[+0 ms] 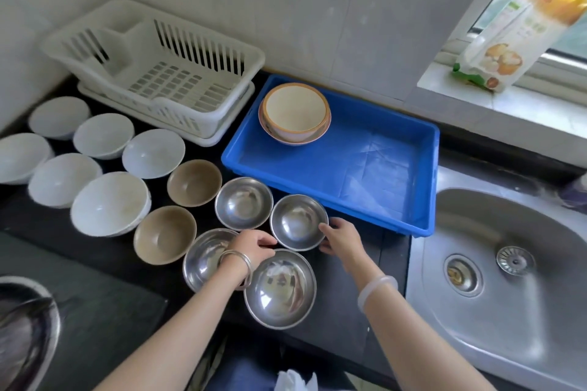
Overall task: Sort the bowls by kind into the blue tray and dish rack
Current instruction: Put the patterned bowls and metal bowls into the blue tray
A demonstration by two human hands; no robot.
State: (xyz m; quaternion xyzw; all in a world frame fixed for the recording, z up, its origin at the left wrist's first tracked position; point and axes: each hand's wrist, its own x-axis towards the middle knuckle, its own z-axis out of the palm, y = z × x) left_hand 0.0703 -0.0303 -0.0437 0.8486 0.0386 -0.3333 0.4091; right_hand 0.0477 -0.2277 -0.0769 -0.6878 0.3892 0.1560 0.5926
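Observation:
Several steel bowls sit on the dark counter. My left hand (254,244) and my right hand (341,238) grip opposite sides of one steel bowl (297,220) just in front of the blue tray (381,200). The tray holds a stack of cream bowls with orange rims (295,113) at its far left corner. The white dish rack (152,73) stands behind, with nothing in it. Two brown bowls (193,182) and several white bowls (109,203) lie to the left.
A steel sink (508,263) lies to the right of the counter. A dark pan (22,327) shows at the lower left. A food packet (514,25) leans on the window sill at the upper right.

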